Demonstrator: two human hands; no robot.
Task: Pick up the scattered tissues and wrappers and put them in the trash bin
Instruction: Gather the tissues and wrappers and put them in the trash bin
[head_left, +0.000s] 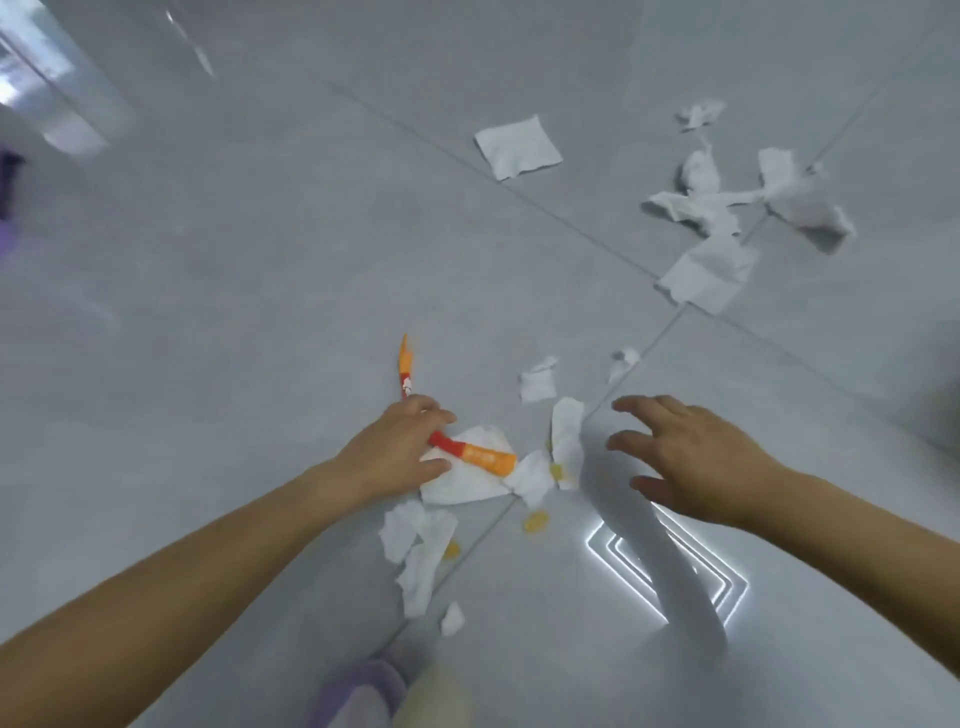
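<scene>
Two hands low over grey tiled floor (260, 291): left hand (395, 452) closing on long orange-red plastic wrapper (470, 451) atop torn white tissues (467, 486), right hand (696, 457) spread empty, likely reaching nearby scraps; bin unseen.

glossy tile, soft paper, shiny wrapper

the floor (260, 312) is pale grey tile, smooth and polished enough to mirror a bright ceiling light, with thin matt grout lines crossing it. the tissues (519, 147) are thin white paper, matt, some flat and faintly creased, some torn and crumpled with ragged edges. the wrapper (478, 453) under the left hand (400, 449) looks like slick plastic film, orange and red, with a slight sheen. the small yellow scraps (535, 521) look glossy too. a lilac slipper (358, 693) at the near edge looks soft and fuzzy.
</scene>
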